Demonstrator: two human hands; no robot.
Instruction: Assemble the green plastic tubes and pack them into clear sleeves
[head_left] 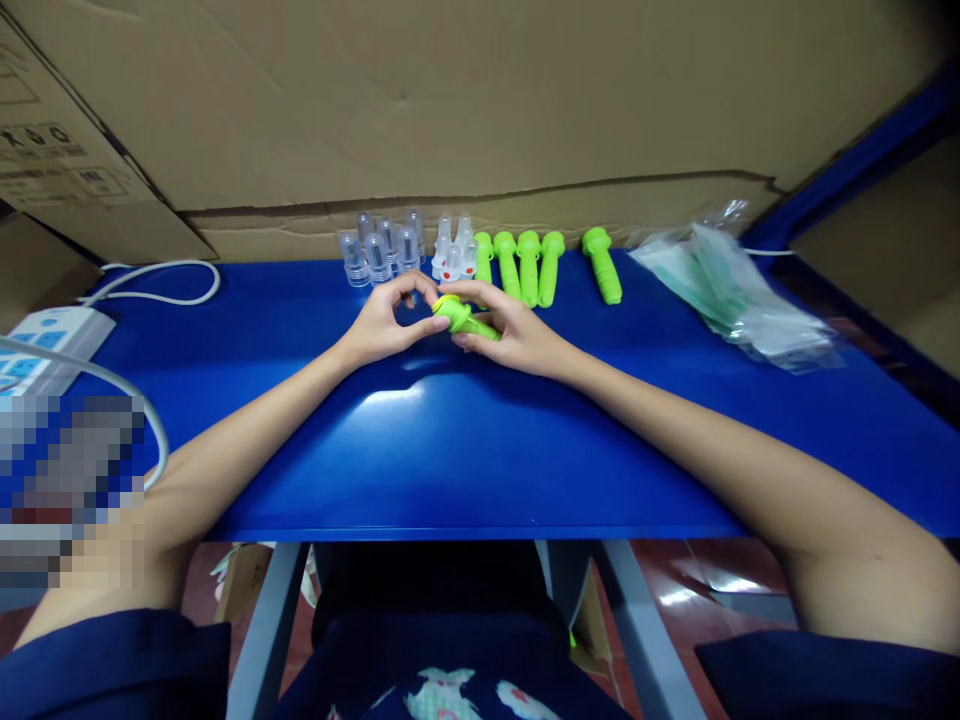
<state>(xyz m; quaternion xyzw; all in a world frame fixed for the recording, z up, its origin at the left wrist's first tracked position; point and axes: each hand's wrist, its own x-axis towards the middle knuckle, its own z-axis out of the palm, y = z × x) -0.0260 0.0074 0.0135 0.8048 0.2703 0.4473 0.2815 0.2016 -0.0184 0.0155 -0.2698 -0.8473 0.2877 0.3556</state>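
Above the middle of the blue table, my right hand (517,330) is closed round a lime-green ridged plastic handle (466,318) with a yellow ring at its wider end. My left hand (394,320) pinches that same wider end between thumb and fingers. The handle lies tilted, its narrow end pointing into my right palm. Just beyond my hands stand several clear plastic caps (379,258), and beside them some smaller clear pieces (450,258) with red spots. A row of similar green handles (529,268) lies behind my right hand.
One more green handle (602,265) lies apart, left of a clear plastic bag (739,300) with pale green contents. A white power strip (56,345) and its cable (161,282) occupy the left side. Cardboard (480,100) walls off the back of the blue table (465,470).
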